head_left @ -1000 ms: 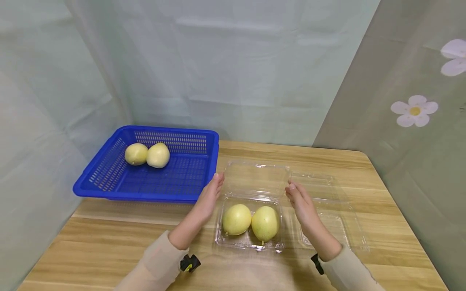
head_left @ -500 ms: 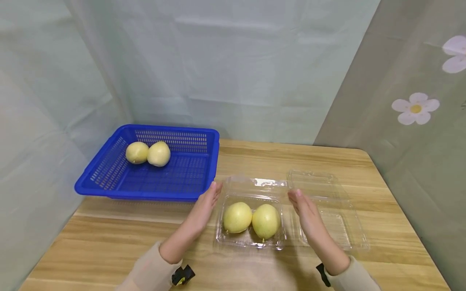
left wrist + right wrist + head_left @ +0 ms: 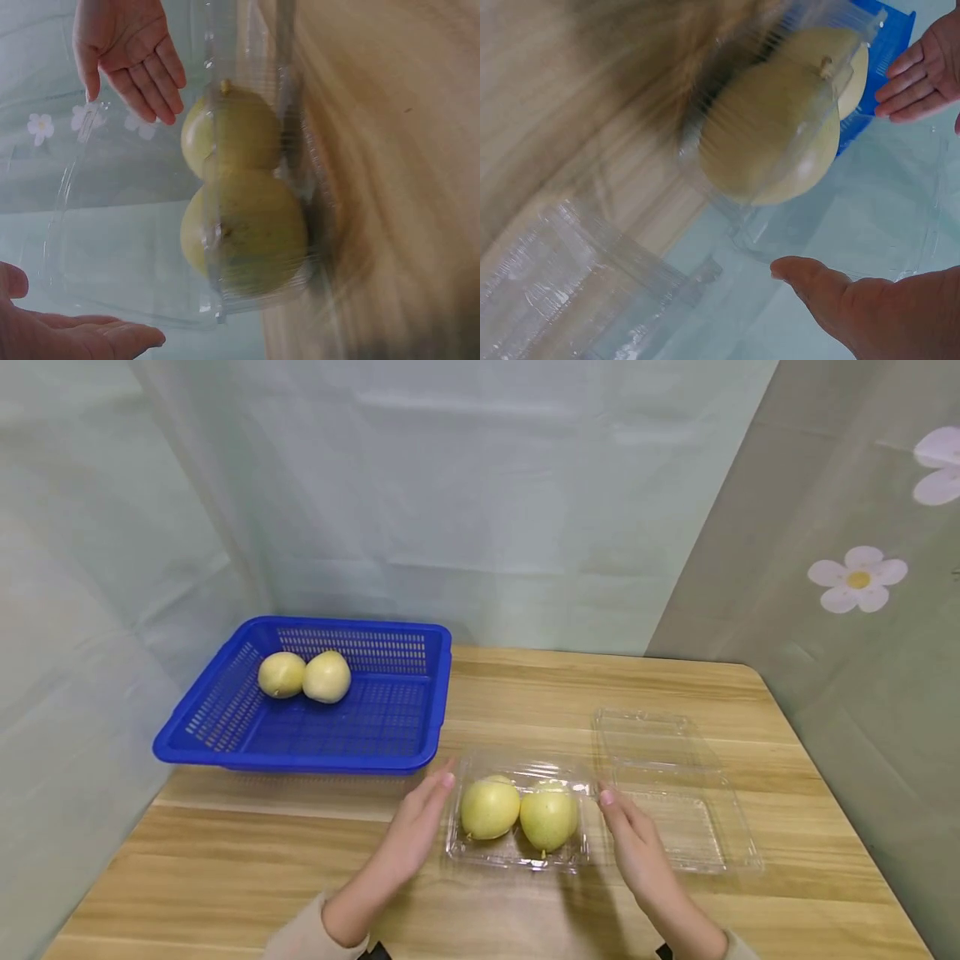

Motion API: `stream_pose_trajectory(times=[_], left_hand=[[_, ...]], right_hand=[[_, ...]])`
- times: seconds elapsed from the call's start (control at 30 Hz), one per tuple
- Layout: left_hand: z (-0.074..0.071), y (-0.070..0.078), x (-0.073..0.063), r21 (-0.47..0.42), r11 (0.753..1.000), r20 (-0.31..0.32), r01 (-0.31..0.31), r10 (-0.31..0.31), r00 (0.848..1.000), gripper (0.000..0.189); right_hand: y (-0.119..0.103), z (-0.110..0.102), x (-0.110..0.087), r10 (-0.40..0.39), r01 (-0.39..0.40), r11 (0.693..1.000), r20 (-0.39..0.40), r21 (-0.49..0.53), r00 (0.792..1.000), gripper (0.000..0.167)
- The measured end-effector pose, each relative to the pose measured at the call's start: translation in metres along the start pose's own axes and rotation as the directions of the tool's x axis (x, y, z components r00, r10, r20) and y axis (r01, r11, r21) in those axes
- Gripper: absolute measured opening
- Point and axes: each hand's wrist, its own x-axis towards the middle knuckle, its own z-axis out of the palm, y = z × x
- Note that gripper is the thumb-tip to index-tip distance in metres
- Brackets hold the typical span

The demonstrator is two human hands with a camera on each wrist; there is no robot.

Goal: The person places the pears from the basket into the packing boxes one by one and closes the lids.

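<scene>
Neither grip is closed: the left hand (image 3: 414, 831) and right hand (image 3: 633, 843) flank a clear plastic lid (image 3: 525, 768) with fingers straight, palms facing each other (whether the fingertips touch it, I can't tell). The thin, glossy lid stands tilted up from the back of its box (image 3: 517, 863), a shallow tray with finely ribbed walls, set between the surface's left and right edges. In the tray sit a left pear (image 3: 490, 808) and a right pear (image 3: 549, 817), rounded, smooth and yellow-green, stems towards the front.

Nearer the surface's right edge, a second box (image 3: 675, 827) lies unfolded. A blue plastic basket (image 3: 300, 762), slotted and rectangular, covers the back left corner; two paler pears (image 3: 327, 677) sit together inside. The surface (image 3: 262, 852) has streaky wood grain; behind its back edge hangs a creased, pale cloth (image 3: 495, 527).
</scene>
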Motion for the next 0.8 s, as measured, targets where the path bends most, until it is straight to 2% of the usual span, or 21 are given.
stream_pose_trajectory(times=[0.17,0.27,0.47,0.67,0.8], left_hand=[[0.005,-0.008,-0.009,0.009,0.999,-0.017,-0.036,0.036,0.999,0.052],[0.008,-0.014,-0.015,0.008,0.999,-0.043,-0.052,0.052,0.998,0.051],[0.016,-0.028,-0.02,-0.088,0.994,-0.099,-0.069,0.06,0.993,0.048],[0.025,-0.043,-0.026,-0.192,0.979,-0.077,-0.074,0.06,0.995,0.051],[0.027,-0.045,-0.028,-0.202,0.977,-0.082,-0.072,0.056,0.995,0.052]], right_hand=[[0.005,0.004,-0.007,-0.019,0.018,0.999,-0.027,-0.046,0.999,0.048],[0.008,0.006,-0.011,-0.024,0.023,0.999,-0.025,-0.036,0.999,0.046],[0.016,0.011,-0.018,0.008,-0.009,0.999,0.032,0.034,0.999,0.05],[0.023,0.014,-0.022,0.044,-0.049,0.994,0.059,0.092,0.997,0.054],[0.026,0.016,-0.024,0.072,-0.078,0.991,0.065,0.106,0.995,0.054]])
